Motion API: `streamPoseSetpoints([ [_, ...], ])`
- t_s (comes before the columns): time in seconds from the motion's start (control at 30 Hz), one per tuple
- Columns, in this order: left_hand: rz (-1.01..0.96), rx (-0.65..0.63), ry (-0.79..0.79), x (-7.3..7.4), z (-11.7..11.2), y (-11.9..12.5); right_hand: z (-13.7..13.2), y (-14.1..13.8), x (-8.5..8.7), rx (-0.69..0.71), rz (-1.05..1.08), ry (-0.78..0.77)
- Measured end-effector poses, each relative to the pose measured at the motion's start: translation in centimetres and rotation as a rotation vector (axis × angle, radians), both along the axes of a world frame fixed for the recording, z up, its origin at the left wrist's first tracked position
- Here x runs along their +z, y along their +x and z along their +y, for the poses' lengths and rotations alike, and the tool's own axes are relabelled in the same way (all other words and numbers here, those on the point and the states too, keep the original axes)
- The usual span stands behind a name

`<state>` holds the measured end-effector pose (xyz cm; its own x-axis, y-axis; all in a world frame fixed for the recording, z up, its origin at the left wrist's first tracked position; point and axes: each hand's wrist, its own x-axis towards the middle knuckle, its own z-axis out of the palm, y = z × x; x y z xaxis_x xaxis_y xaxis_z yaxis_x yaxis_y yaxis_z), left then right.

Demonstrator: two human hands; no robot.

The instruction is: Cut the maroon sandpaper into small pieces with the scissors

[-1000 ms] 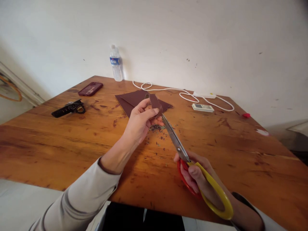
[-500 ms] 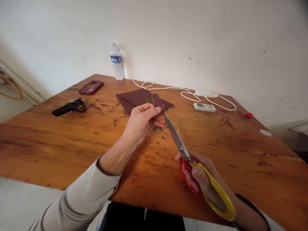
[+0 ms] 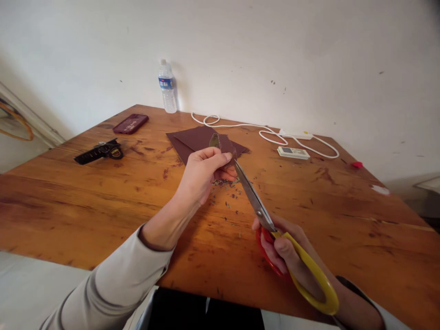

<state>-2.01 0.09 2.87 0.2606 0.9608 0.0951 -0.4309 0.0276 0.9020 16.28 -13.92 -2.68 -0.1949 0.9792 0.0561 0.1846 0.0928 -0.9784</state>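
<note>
My left hand (image 3: pixel 202 176) pinches a small piece of maroon paper (image 3: pixel 226 145) between thumb and fingers, above the table. Part of the piece shows a greenish-brown underside. In my right hand (image 3: pixel 287 245) is a pair of scissors (image 3: pixel 254 199) with one red and one yellow handle loop. The blades are nearly closed, and their tips reach the edge of the paper beside my left fingertips. Whether the tips bite into it I cannot tell. Behind my left hand, maroon sheets (image 3: pixel 190 140) lie overlapped on the wood. Tiny dark clippings (image 3: pixel 232 195) are scattered below the paper.
On the wooden table (image 3: pixel 113 206), a black clip-like object (image 3: pixel 98 151) and a maroon phone (image 3: pixel 130 124) lie at left. A water bottle (image 3: pixel 167 89) stands by the wall. A white cord (image 3: pixel 237 125), a small pale device (image 3: pixel 293 153) and a red scrap (image 3: pixel 357 164) lie towards the right.
Almost nothing differs. The view has shifted slightly, and both hands keep the same hold on paper and scissors.
</note>
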Motion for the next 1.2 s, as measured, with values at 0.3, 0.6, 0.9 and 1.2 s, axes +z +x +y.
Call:
streamPoseSetpoints([
  [0.3, 0.014, -0.010, -0.011, 0.01, 0.07, -0.07, 0.10, -0.13, 0.40, -0.029, -0.050, 0.023],
  [0.6, -0.014, 0.027, -0.005, -0.10, 0.03, 0.04, 0.20, 0.28, 0.64, 0.021, -0.088, 0.009],
  [0.9, -0.017, 0.007, 0.017, 0.12, -0.08, -0.16, 0.03, 0.67, -0.28, 0.037, 0.038, -0.032],
  [1.2, 0.044, -0.028, 0.030, 0.03, -0.11, -0.08, 0.23, 0.55, 0.64, 0.032, -0.008, -0.015],
])
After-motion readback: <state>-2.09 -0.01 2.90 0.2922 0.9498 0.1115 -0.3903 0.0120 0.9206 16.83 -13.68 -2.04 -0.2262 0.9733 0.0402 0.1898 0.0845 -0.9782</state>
